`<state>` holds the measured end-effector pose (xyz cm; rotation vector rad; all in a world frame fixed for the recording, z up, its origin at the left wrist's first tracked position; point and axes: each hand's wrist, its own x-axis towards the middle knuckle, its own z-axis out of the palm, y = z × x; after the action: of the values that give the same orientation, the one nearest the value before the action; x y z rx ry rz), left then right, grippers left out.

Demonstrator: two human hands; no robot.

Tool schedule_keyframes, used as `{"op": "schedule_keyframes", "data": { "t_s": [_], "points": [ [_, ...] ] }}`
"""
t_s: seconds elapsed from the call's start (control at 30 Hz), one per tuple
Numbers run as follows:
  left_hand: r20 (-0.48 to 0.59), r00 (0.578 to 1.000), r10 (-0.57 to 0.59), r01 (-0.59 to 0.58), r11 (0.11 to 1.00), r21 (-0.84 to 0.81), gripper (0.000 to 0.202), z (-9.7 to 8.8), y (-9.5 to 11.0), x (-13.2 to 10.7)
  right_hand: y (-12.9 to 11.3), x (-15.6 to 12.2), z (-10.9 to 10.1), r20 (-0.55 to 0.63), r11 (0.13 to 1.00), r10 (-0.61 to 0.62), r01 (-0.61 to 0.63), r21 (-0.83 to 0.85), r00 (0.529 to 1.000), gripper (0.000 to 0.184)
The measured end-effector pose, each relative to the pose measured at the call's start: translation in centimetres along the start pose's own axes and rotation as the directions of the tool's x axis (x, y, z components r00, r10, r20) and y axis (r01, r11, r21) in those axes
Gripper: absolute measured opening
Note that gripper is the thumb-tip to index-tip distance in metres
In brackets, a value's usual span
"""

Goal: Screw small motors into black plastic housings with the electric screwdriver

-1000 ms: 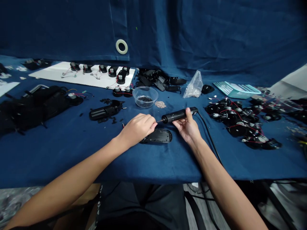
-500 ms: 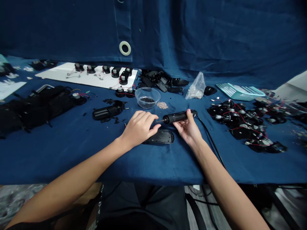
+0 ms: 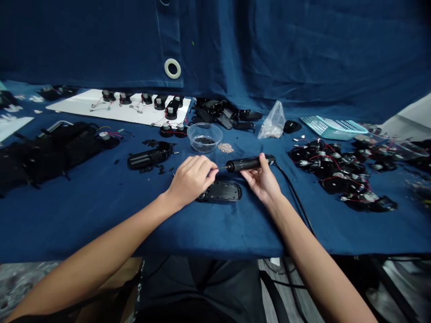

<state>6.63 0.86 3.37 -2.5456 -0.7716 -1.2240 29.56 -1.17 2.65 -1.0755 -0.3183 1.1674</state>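
My right hand (image 3: 264, 181) holds a black corded electric screwdriver (image 3: 247, 163) level above the table, its thin bit pointing left. The thumb lies on top of the body and the fingers support it from below. My left hand (image 3: 191, 180) is closed in a pinch at the tip of the bit; whatever sits between its fingertips is hidden. Under the hands a black elongated plastic shell (image 3: 224, 191) lies with its hollow side up, its left end partly covered by my left hand.
Behind stand a clear bowl (image 3: 205, 137) of small black pieces and a pile of tiny metallic screws (image 3: 226, 148). A black housing (image 3: 150, 155) lies left, wired speaker parts (image 3: 336, 172) right. A plastic bag (image 3: 272, 121) and a blue basket (image 3: 333, 128) are farther back.
My left thumb and fingers have closed from a loose gap into a pinch at the bit's tip. The screwdriver stays in my right hand. The whole view has shifted slightly.
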Motion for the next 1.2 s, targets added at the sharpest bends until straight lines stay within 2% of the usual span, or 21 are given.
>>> {"op": "schedule_keyframes", "data": {
  "t_s": [0.33,0.47,0.57,0.63,0.7,0.8,0.87,0.93,1.0,1.13,1.2],
  "points": [
    [0.01,1.0,0.0,0.001,0.995,-0.096,0.016,0.5,-0.2,-0.1,0.1,0.0,0.1,-0.012,0.999,0.019,-0.019,-0.027,1.0,0.039],
    [0.03,0.999,-0.014,0.017,0.996,-0.089,0.019,0.7,-0.2,0.0,0.0,0.1,0.0,-0.006,1.0,0.008,-0.008,-0.027,1.0,0.04],
    [0.122,0.991,-0.051,0.062,0.994,-0.095,0.017,0.5,-0.4,0.2,0.1,0.3,-0.1,0.002,1.0,-0.009,0.009,-0.009,1.0,0.039],
    [0.218,0.97,-0.105,0.135,0.983,-0.126,0.025,0.0,-0.8,0.3,0.2,0.6,-0.3,-0.011,1.0,-0.026,0.026,0.004,1.0,0.038],
    [0.348,0.925,-0.156,0.237,0.95,-0.205,0.037,-0.8,-1.5,0.5,0.2,0.8,-0.5,-0.039,0.999,-0.045,0.046,0.011,0.998,0.038],
    [0.603,0.792,-0.102,0.374,0.86,-0.346,0.051,-2.2,-2.6,0.6,0.0,1.2,-1.0,-0.08,0.996,-0.076,0.078,0.03,0.994,0.038],
    [0.721,0.692,-0.022,0.41,0.835,-0.367,0.062,-2.8,-3.1,0.6,-0.1,1.3,-1.3,-0.097,0.993,-0.094,0.1,0.058,0.991,0.036],
    [0.769,0.639,0.004,0.397,0.855,-0.335,0.065,-3.0,-3.1,0.4,-0.1,1.5,-1.4,-0.099,0.991,-0.104,0.111,0.075,0.99,0.035],
    [0.768,0.64,0.003,0.364,0.879,-0.307,0.059,-2.7,-2.9,0.3,-0.1,1.6,-1.5,-0.094,0.991,-0.104,0.112,0.076,0.99,0.035],
    [0.693,0.72,-0.041,0.336,0.894,-0.297,0.057,-1.4,-2.2,-0.1,0.0,1.8,-1.6,-0.087,0.991,-0.102,0.109,0.075,0.991,0.036],
    [0.67,0.74,-0.059,0.334,0.897,-0.29,0.058,-0.7,-1.9,-0.3,0.1,1.8,-1.6,-0.092,0.991,-0.102,0.109,0.073,0.991,0.036]
  ]
}}
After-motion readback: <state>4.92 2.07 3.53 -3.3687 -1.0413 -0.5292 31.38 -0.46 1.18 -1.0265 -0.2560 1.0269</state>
